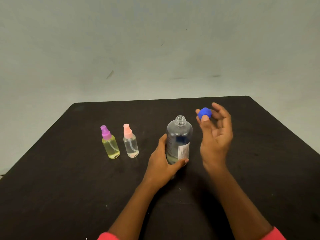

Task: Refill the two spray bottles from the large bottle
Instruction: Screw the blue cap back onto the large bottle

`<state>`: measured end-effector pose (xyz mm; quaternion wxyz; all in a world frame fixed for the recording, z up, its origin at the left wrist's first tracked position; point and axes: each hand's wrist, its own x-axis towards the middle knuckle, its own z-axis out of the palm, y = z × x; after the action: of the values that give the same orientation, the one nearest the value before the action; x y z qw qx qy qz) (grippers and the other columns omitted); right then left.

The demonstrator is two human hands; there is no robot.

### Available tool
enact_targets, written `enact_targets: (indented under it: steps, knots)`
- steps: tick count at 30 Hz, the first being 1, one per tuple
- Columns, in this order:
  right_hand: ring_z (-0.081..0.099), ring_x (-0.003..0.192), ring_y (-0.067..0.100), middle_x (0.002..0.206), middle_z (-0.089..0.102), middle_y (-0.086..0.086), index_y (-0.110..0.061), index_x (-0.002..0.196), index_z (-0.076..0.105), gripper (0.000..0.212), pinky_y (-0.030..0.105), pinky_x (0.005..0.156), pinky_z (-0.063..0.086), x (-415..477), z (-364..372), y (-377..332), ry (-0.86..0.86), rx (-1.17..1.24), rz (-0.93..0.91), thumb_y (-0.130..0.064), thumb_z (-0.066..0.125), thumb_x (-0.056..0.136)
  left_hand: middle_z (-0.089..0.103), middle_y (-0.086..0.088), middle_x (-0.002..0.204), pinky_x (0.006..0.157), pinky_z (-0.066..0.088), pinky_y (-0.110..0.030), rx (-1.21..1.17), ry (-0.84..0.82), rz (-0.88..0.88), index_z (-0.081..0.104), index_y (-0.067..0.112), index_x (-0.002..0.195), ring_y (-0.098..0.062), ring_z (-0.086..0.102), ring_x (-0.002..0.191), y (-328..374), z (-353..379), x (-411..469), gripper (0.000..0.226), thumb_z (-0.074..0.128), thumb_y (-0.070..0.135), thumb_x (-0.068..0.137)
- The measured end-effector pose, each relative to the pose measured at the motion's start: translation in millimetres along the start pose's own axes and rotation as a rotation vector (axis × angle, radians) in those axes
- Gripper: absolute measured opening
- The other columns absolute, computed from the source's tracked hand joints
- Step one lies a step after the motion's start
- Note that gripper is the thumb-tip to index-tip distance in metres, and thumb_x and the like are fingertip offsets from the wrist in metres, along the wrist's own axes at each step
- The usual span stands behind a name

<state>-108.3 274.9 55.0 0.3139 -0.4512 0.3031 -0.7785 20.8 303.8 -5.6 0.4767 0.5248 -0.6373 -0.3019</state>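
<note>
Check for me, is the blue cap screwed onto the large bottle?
No, the large bottle has a bare neck; the right hand pinches the blue cap beside it.

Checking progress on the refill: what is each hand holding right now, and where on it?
The left hand grips the large bottle around its lower body. The right hand pinches the blue cap by its sides, at the fingertips.
</note>
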Motion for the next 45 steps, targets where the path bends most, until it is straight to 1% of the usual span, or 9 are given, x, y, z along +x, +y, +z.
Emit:
enact_targets:
  steps: [6, 10, 16, 21, 27, 31, 34, 39, 45]
  knots:
    - [0.067, 0.106, 0.019, 0.109, 0.069, -0.008, -0.015, 0.115, 0.059, 0.024, 0.027, 0.089, 0.053, -20, 14, -10, -0.218, -0.023, -0.026, -0.006, 0.056, 0.093, 0.059, 0.021, 0.122, 0.092, 0.047, -0.019, -0.03, -0.021, -0.002, 0.039, 0.036, 0.132, 0.003, 0.057, 0.112, 4, -7, -11, 0.077, 0.084, 0.029, 0.07]
    - [0.065, 0.108, 0.021, 0.114, 0.066, -0.001, -0.025, 0.115, 0.06, 0.025, 0.034, 0.092, 0.052, -24, 13, -6, -0.299, -0.143, -0.084, -0.013, 0.06, 0.093, 0.061, 0.018, 0.121, 0.094, 0.05, -0.031, -0.043, -0.039, -0.004, 0.041, 0.035, 0.132, -0.002, 0.059, 0.111, 5, -8, -11, 0.076, 0.083, 0.029, 0.07]
    - [0.063, 0.109, 0.022, 0.114, 0.064, 0.0, -0.031, 0.116, 0.058, 0.027, 0.033, 0.091, 0.052, -19, 9, -3, -0.382, -0.24, -0.174, -0.016, 0.06, 0.092, 0.06, 0.02, 0.121, 0.093, 0.05, -0.026, -0.048, -0.041, -0.011, 0.04, 0.039, 0.132, 0.0, 0.058, 0.112, 8, -9, -11, 0.076, 0.084, 0.031, 0.07]
    - [0.064, 0.101, 0.024, 0.107, 0.062, 0.007, -0.027, 0.108, 0.06, 0.03, 0.035, 0.086, 0.054, -18, 12, -3, -0.343, -0.245, -0.186, -0.01, 0.069, 0.085, 0.06, 0.018, 0.122, 0.094, 0.05, -0.028, -0.06, -0.047, -0.014, 0.041, 0.034, 0.132, -0.001, 0.058, 0.113, 9, -9, -11, 0.075, 0.084, 0.031, 0.07]
    - [0.061, 0.093, 0.019, 0.105, 0.051, 0.005, -0.031, 0.101, 0.057, 0.03, 0.023, 0.083, 0.05, -25, 21, -4, -0.233, -0.263, -0.192, -0.02, 0.076, 0.08, 0.061, 0.017, 0.12, 0.091, 0.048, -0.02, -0.071, -0.048, 0.002, 0.043, 0.032, 0.131, -0.003, 0.059, 0.112, 12, -10, -12, 0.073, 0.083, 0.023, 0.071]
    - [0.061, 0.106, 0.024, 0.119, 0.055, 0.001, -0.03, 0.119, 0.051, 0.036, 0.032, 0.09, 0.05, -24, 18, -8, -0.275, -0.181, -0.086, -0.031, 0.063, 0.086, 0.062, 0.014, 0.119, 0.091, 0.05, -0.026, -0.067, -0.032, 0.026, 0.044, 0.032, 0.129, -0.006, 0.06, 0.11, 13, -9, -12, 0.07, 0.083, 0.024, 0.071]
    - [0.059, 0.114, 0.022, 0.122, 0.061, -0.001, -0.021, 0.128, 0.052, 0.037, 0.029, 0.093, 0.049, -23, 17, -9, -0.362, -0.136, -0.042, -0.029, 0.051, 0.092, 0.062, 0.015, 0.119, 0.089, 0.05, -0.023, -0.065, -0.021, 0.026, 0.045, 0.031, 0.13, -0.005, 0.06, 0.109, 13, -10, -12, 0.072, 0.084, 0.025, 0.07]
    - [0.064, 0.109, 0.024, 0.113, 0.067, 0.004, -0.017, 0.115, 0.061, 0.022, 0.035, 0.091, 0.052, -20, 16, -8, -0.388, -0.138, -0.024, -0.016, 0.056, 0.093, 0.063, 0.017, 0.116, 0.086, 0.049, -0.018, -0.073, -0.017, 0.01, 0.045, 0.03, 0.129, -0.002, 0.061, 0.107, 13, -10, -12, 0.072, 0.085, 0.023, 0.069]
    - [0.064, 0.092, 0.012, 0.094, 0.062, -0.015, -0.025, 0.1, 0.057, 0.026, 0.022, 0.082, 0.051, -18, 21, -8, -0.306, -0.155, -0.032, -0.017, 0.071, 0.079, 0.063, 0.017, 0.117, 0.087, 0.048, -0.017, -0.071, -0.029, 0.001, 0.046, 0.032, 0.127, -0.001, 0.06, 0.108, 13, -10, -12, 0.071, 0.084, 0.025, 0.069]
